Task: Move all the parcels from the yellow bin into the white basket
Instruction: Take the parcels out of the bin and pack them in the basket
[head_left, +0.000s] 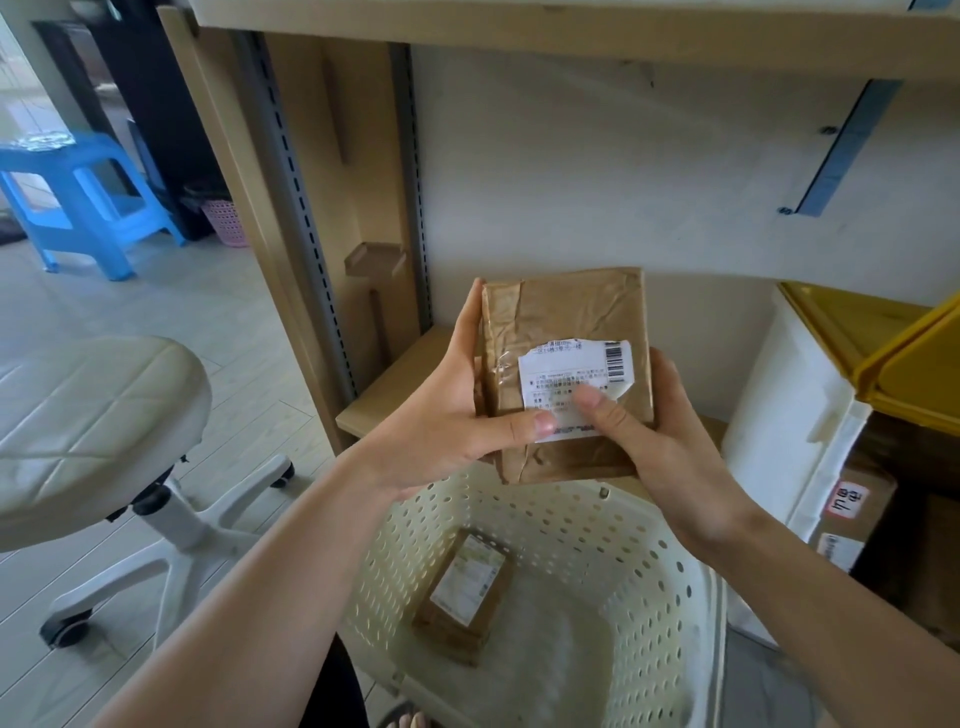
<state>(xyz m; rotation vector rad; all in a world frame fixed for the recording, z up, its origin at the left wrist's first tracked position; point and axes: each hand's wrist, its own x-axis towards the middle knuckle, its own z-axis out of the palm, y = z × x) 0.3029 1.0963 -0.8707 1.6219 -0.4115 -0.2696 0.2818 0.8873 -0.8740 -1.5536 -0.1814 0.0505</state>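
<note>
Holding one brown parcel above the basket — left hand and right hand both clamp its edges, thumbs on the label. One small parcel already lies on the basket floor. Bin sits right, contents hidden — can't tell how many remain. Judged early-to-mid: this drop next, then more trips.

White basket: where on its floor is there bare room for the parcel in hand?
The perforated white plastic basket holds one small brown parcel left of centre. The floor between it and the right wall is bare. Both hands hold the brown taped parcel above.
</note>
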